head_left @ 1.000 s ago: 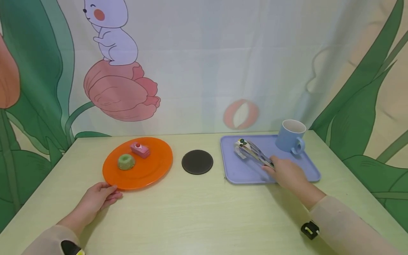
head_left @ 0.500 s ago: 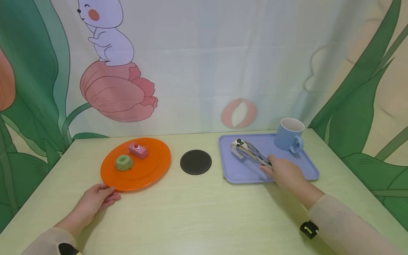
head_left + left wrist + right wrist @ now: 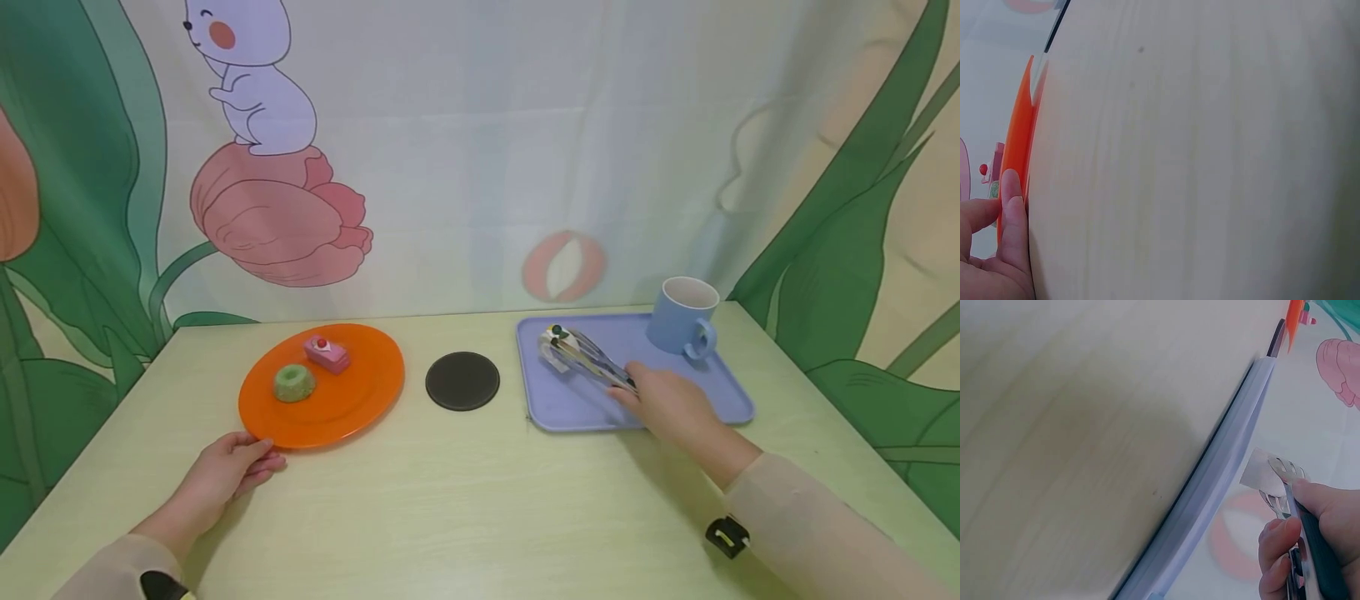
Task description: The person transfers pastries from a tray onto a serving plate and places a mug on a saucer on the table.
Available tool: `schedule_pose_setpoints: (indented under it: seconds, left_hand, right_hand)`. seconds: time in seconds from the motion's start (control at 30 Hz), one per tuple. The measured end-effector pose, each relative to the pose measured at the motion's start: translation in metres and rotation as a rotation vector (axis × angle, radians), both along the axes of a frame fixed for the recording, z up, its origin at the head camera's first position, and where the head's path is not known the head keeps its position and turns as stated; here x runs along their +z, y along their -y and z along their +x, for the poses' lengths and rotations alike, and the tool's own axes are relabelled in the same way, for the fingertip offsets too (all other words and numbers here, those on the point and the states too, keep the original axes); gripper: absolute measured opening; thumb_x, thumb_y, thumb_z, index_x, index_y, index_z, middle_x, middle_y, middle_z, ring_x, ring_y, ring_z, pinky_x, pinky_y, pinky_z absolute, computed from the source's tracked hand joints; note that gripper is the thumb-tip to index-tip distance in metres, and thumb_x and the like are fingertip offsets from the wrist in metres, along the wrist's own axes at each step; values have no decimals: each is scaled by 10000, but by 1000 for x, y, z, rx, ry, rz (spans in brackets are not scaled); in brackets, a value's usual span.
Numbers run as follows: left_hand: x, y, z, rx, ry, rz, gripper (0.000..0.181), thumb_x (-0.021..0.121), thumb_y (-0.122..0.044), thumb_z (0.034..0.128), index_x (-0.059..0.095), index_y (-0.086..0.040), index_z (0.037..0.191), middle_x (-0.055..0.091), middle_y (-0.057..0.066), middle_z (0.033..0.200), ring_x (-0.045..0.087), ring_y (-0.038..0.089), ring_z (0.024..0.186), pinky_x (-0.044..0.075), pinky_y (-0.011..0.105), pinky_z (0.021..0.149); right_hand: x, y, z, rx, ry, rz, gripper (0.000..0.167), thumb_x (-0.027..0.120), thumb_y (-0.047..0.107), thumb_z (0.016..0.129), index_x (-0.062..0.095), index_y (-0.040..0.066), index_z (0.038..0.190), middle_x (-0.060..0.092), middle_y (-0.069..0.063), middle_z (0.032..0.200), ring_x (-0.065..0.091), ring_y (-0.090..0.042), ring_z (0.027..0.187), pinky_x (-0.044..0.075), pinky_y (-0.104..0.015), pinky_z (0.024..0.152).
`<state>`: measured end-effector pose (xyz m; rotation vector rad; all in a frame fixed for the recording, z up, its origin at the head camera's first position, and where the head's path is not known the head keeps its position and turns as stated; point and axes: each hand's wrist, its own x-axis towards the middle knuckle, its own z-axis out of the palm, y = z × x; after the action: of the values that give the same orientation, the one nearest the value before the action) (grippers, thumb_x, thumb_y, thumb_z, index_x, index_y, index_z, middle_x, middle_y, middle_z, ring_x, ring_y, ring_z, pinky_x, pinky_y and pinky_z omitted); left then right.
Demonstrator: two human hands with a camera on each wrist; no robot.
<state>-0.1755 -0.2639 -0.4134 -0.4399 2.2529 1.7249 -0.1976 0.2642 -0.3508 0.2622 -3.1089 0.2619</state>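
Note:
My right hand [image 3: 678,408] grips metal tongs [image 3: 600,364] with fork-like tips, at the near side of the lavender tray [image 3: 577,410]. The tips are at a small white toy cake [image 3: 555,350] with green and yellow on top, near the tray's left end. In the right wrist view the tongs [image 3: 1319,553] show a dark green handle, and a white side of the cake [image 3: 1259,470] shows beside the prongs. My left hand [image 3: 213,475] pinches the near-left rim of the orange plate [image 3: 352,412], thumb above and fingers below. Whether the cake touches the tray, I cannot tell.
On the orange plate lie a green ring-shaped cake [image 3: 294,382] and a pink cake slice [image 3: 327,353]. Between plate and tray is a round black coaster [image 3: 462,381]. A blue mug [image 3: 681,317] stands at the tray's back right. A printed curtain [image 3: 450,167] hangs behind the table.
The tongs' tips and the white toy cake have shifted slightly left over the tray. My left hand stays on the plate's rim. The head view has swayed a little.

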Motion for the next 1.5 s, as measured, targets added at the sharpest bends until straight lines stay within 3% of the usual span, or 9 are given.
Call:
schedule_pose_setpoints:
  seconds: [1.5]
  left_hand:
    - [-3, 3, -1, 0, -4, 20, 443, 457, -227, 994, 310, 79, 1279, 645, 16, 905, 644, 87, 809, 534, 220, 755]
  right_hand:
    - [1, 20, -1, 62, -48, 15, 302, 570, 360, 922, 449, 90, 857, 406, -28, 593, 430, -198, 526, 326, -306, 434]
